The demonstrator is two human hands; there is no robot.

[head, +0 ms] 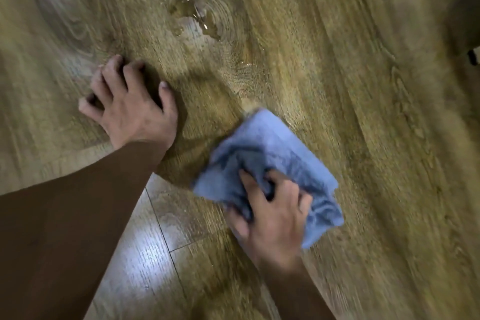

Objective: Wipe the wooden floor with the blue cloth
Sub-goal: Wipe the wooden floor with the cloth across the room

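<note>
While the left hand (pixel 130 109) rests w/ spread fingers on the floor (pixel 337 60), the right hand (pixel 270 215) grips the blue cloth (pixel 265 148). Water (pixel 192 18) sits nearby.

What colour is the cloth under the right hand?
Light blue: the cloth shows plainly in the head view, bunched under the right hand on the wooden floor.

2 hands: left hand (pixel 130 106) centre-left, right hand (pixel 270 218) lower centre. 1 blue cloth (pixel 262 148), mid-frame. 1 wooden floor (pixel 363 112). 1 water puddle (pixel 192 18), upper centre. 1 dark object (pixel 472 57) at right edge, too cut off to ID.
</note>
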